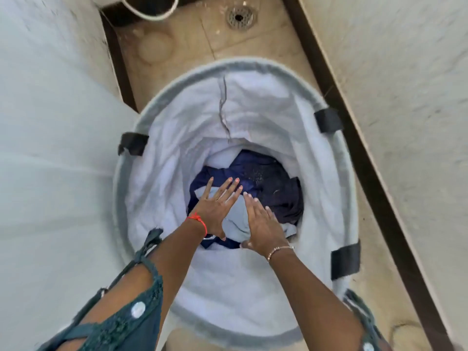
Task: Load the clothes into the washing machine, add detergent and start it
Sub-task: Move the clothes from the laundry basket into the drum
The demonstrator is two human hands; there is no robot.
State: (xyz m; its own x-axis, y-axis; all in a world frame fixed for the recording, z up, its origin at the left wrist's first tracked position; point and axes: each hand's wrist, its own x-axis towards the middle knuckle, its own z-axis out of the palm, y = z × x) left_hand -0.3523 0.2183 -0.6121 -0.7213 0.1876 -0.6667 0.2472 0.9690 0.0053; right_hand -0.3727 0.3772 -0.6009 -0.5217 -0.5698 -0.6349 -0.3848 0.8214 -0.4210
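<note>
A round white laundry basket (316, 158) with a grey rim and black strap tabs stands on the floor below me. At its bottom lie dark navy clothes (268, 178) and a pale blue garment (236, 219). Both my arms reach down into the basket. My left hand (215, 206), with a red thread at the wrist, has its fingers spread straight over the clothes. My right hand (260, 224), with a thin bracelet, is flat with straight fingers just above the pale garment. Neither hand grips anything. Whether the fingers touch the cloth is unclear.
A large white surface (45, 173) fills the left side, close against the basket. A white wall (405, 72) with a dark brown skirting strip runs along the right. Beige floor tiles with a round metal drain (239, 17) lie beyond the basket. A white hose (152, 13) loops at the top.
</note>
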